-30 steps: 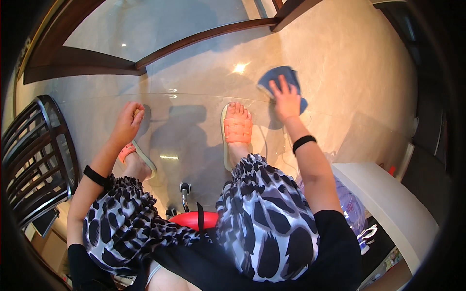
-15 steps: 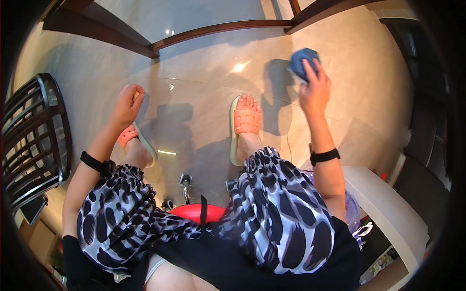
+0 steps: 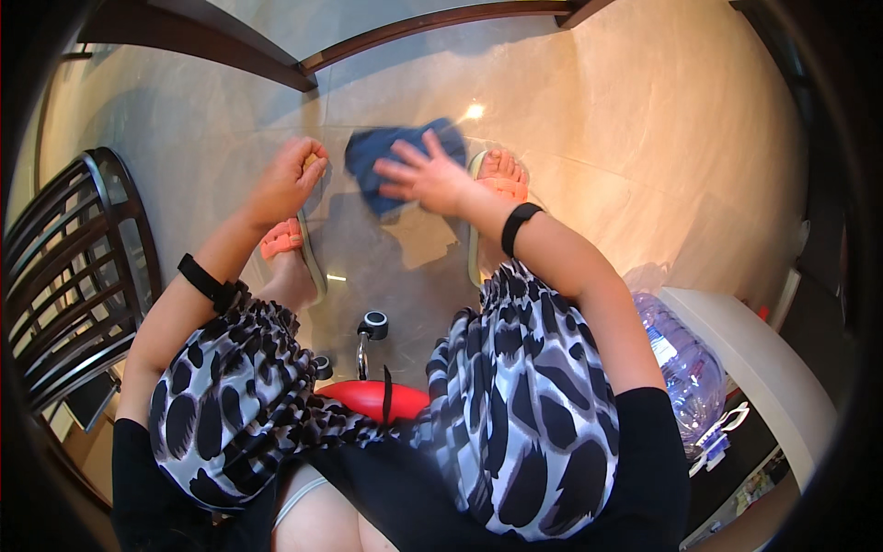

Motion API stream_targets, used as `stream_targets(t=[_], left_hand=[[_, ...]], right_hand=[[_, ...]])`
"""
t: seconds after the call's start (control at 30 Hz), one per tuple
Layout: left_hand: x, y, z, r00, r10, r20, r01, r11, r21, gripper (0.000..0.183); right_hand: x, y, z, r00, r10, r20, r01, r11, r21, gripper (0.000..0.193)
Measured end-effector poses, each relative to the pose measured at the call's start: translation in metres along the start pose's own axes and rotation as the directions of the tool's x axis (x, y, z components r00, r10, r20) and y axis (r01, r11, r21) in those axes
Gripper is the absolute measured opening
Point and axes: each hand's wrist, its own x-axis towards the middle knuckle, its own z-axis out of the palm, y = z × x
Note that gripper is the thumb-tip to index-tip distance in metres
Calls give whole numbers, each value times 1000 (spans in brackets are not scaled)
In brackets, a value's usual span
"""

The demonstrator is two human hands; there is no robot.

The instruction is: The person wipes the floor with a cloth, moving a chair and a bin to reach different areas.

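My left hand (image 3: pixel 292 178) is closed above the floor, beyond my left foot. A small yellowish bit shows between its thumb and fingers, too little to name. A blue cloth (image 3: pixel 370 158) is spread out between my feet, farther off than the stool base. Over it my right hand (image 3: pixel 425 177) has its fingers spread, palm down, slightly smeared by motion. Whether the cloth lies fully flat on the floor is hard to tell.
A dark slatted chair (image 3: pixel 87 267) stands at the left. Dark wooden furniture legs and a crossbar (image 3: pixel 441 20) run along the far side. Beneath me are a red seat (image 3: pixel 368 397) and a caster (image 3: pixel 373 322). Wrapped plastic bottles (image 3: pixel 681 368) sit by a white cabinet (image 3: pixel 763 368) at right.
My right hand has swung from the far right to between my feet, bringing the blue cloth, which was bunched and is now spread wider. My left hand stays closed.
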Motion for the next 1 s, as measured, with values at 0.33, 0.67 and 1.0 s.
stream_targets(t=[0.33, 0.67, 1.0], left_hand=[[5, -8, 16, 994, 88, 61, -87, 996, -25, 10], [3, -23, 18, 999, -18, 48, 25, 988, -151, 6], [-1, -21, 19, 986, -121, 115, 142, 968, -208, 3]], right_hand=[[-128, 123, 2, 390, 920, 26, -915, 385, 120, 53], [-32, -32, -46, 973, 204, -112, -138, 892, 431, 31], [-73, -5, 4, 996, 90, -5, -85, 962, 258, 12]])
